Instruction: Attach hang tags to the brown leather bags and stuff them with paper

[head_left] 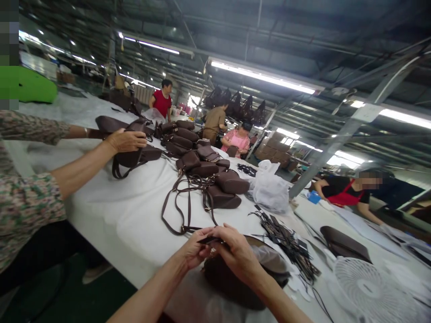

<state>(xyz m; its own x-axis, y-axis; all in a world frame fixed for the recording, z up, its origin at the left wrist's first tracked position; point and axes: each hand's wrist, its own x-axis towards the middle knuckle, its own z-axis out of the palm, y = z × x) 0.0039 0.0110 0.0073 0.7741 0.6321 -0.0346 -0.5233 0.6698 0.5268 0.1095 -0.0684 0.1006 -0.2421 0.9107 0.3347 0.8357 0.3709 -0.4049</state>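
Close in front of me, my left hand (195, 247) and my right hand (237, 251) meet with fingers closed on a small dark flat strip (206, 241). Whether it is a strap end or a tag I cannot make out. Under my right hand a dark brown handbag (224, 282) rests on the table, with greyish wrapping (271, 259) at its opening; my forearm hides part of it. A thin brown bag strap (170, 220) loops over the cloth just beyond my hands.
Brown handbags (232, 181) are heaped on the white-covered table (134, 206). To the right lie a bundle of black corded tags (286, 240), a white plastic bag (269, 188) and a white fan (365, 285). At left, a co-worker's hand (126, 140) handles a bag; several people work farther off.
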